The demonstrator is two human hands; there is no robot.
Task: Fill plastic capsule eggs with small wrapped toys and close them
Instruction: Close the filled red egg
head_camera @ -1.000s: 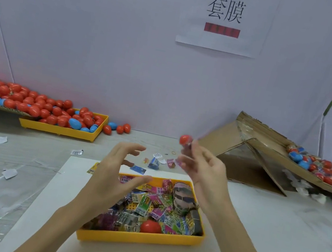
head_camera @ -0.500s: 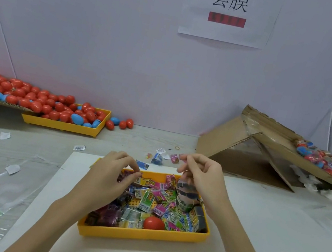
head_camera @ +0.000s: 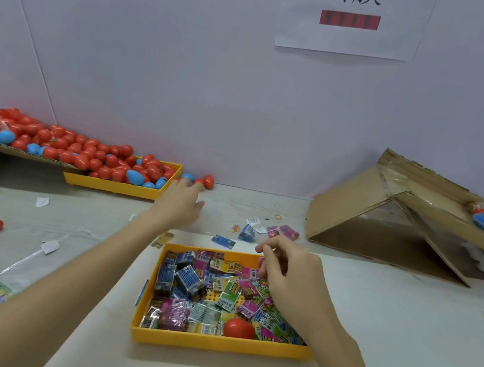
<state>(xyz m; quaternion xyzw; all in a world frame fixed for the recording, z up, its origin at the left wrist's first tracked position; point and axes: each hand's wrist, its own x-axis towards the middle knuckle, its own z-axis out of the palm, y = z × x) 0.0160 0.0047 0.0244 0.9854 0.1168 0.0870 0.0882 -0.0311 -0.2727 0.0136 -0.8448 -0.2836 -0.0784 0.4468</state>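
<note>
— Where are the hands?
— The left hand [head_camera: 181, 201] reaches, fingers straight, grip released, to the loose capsule eggs [head_camera: 202, 180] beside the far yellow tray [head_camera: 117, 186]. The right hand [head_camera: 289, 275] hovers over the near yellow tray [head_camera: 218, 345] of wrapped toys [head_camera: 224, 293], fingers curled; whether its grip grasps one, I cannot tell.
— Anything else?
— A red egg [head_camera: 239, 328] lies among the toys.

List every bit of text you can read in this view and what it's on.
"套膜": large black characters on the white paper sign on the back wall.
Red bar under them: blurred, unreadable.
Toy wrappers in the yellow tray: barcodes and print, too small to read.
Loose labels on the table: unreadable.
</note>
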